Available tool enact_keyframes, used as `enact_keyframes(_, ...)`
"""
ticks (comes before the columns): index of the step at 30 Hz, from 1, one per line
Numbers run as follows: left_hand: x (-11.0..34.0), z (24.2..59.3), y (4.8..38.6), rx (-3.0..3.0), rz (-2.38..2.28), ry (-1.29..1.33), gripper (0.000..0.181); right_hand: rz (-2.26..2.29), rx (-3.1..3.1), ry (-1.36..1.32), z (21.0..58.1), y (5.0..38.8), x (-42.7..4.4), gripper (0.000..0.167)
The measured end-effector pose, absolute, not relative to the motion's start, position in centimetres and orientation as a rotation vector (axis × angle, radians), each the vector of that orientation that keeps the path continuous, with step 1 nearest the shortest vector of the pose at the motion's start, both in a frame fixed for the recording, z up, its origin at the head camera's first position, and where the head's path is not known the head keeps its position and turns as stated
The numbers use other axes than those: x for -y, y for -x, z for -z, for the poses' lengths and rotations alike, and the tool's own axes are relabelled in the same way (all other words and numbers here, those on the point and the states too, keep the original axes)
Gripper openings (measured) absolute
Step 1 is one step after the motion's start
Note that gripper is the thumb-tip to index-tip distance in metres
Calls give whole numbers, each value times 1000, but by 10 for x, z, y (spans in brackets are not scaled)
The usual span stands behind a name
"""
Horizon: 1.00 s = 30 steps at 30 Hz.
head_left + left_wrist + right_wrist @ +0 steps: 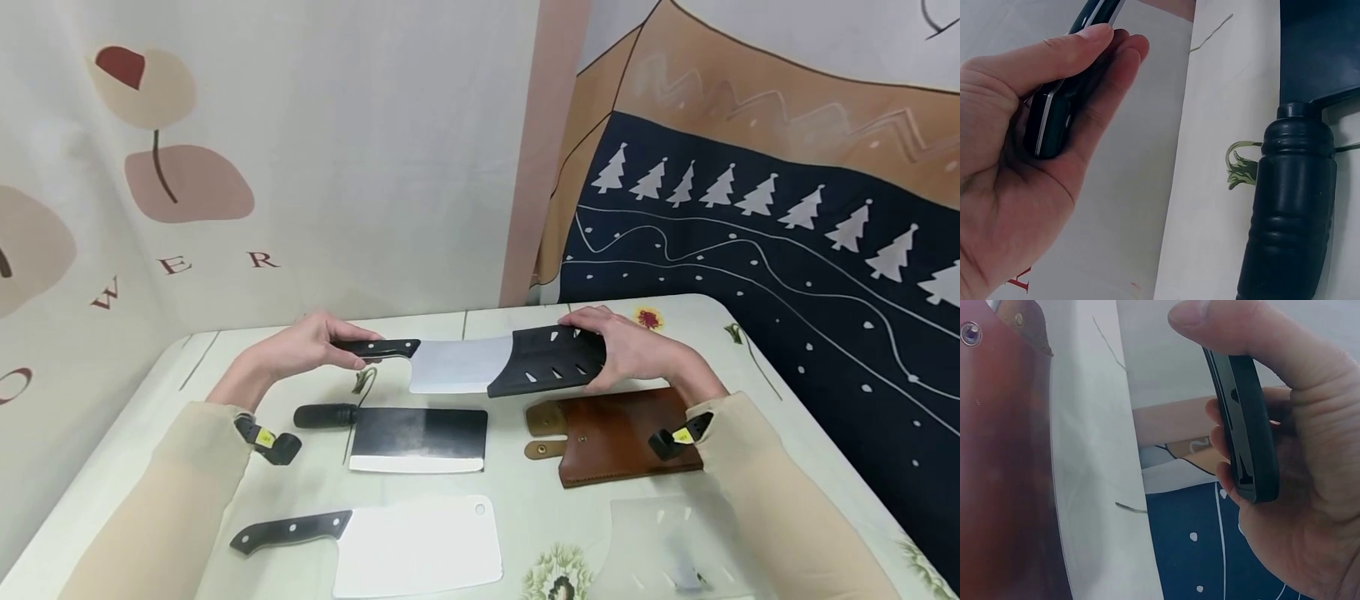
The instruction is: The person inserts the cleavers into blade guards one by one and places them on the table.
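Near the back of the table my left hand (318,343) grips the black riveted handle (390,347) of a kitchen knife (457,365) with a broad steel blade. The far end of that blade is inside a black slotted blade guard (551,362), so its tip is hidden. My right hand (626,348) holds the guard by its outer end, thumb on one side and fingers on the other. In the left wrist view the thumb and fingers wrap the handle (1050,119). The right wrist view shows the guard (1250,431) between thumb and fingers.
Below lies a dark cleaver (420,433) with a black grip, and nearer me a white-bladed cleaver (420,546). At right are a brown leather sheath (622,433) with snap straps and a translucent blade cover (645,542), partly behind my right sleeve. Curtains hang behind the table (525,475).
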<state>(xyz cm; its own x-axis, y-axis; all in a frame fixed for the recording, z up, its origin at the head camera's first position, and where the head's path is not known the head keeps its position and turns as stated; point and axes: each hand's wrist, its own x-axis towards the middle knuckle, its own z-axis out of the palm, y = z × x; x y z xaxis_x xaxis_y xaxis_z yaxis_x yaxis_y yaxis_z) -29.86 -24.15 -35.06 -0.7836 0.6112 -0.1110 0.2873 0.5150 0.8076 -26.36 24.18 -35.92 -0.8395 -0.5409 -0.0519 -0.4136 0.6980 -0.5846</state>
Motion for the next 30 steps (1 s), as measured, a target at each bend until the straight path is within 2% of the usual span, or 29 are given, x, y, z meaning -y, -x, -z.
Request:
enact_keyframes(8, 237, 347, 294, -2501, -1166, -684, 44, 863, -2752, 734, 361, 264, -238, 98)
enact_keyframes(17, 205, 346, 296, -2484, -1172, -767, 44, 864, -2765, 743, 363, 267, -224, 101)
enact_keyframes(30, 198, 359, 297, -2490, -1236, -715, 42, 870, -2778, 718, 363, 269, -225, 100)
